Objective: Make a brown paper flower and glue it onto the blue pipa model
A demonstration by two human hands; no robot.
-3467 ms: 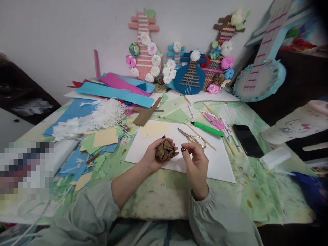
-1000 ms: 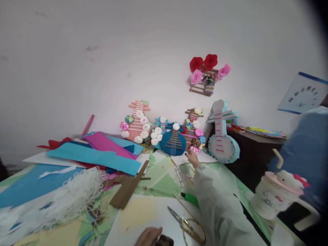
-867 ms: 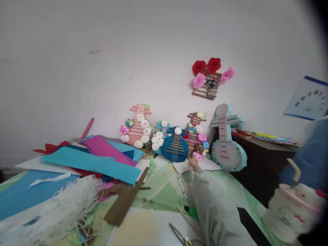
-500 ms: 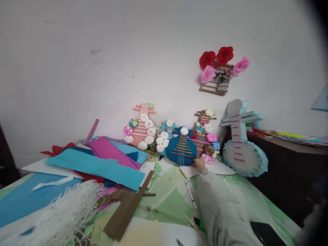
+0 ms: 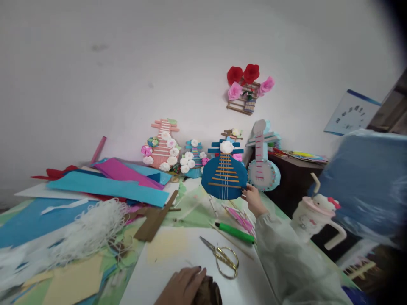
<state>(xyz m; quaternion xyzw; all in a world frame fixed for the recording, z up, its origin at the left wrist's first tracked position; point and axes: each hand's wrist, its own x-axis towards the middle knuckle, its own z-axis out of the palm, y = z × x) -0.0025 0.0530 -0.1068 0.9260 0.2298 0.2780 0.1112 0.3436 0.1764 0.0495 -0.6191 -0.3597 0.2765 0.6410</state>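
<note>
My right hand (image 5: pixel 252 198) pinches the lower right edge of a dark blue paper lute (image 5: pixel 208 180). The lute is upright, with thin brown sticks across it, white strings and a white flower near its top. At the bottom, my left hand (image 5: pixel 184 286) curls its fingers over a piece of dark brown crinkled paper (image 5: pixel 208 292), on a white sheet (image 5: pixel 173 267). Gold-handled scissors (image 5: pixel 226 258) lie just beyond that hand, blades pointing up and left. A green pen-like tool with a dark tip (image 5: pixel 237 233) rests between the scissors and my right hand.
Pink (image 5: pixel 162 148) and light blue (image 5: pixel 192 159) flowered lutes lean on the wall; a grey one (image 5: pixel 263 169) stands right. Coloured paper (image 5: pixel 108 188) and white string (image 5: pixel 92 224) cover the left. A lidded cup with a straw (image 5: pixel 313 216) stands right.
My right hand has lifted the blue lute away from the wall and nearer to me. My left hand has come into view at the bottom with the brown paper. The view has turned right and down.
</note>
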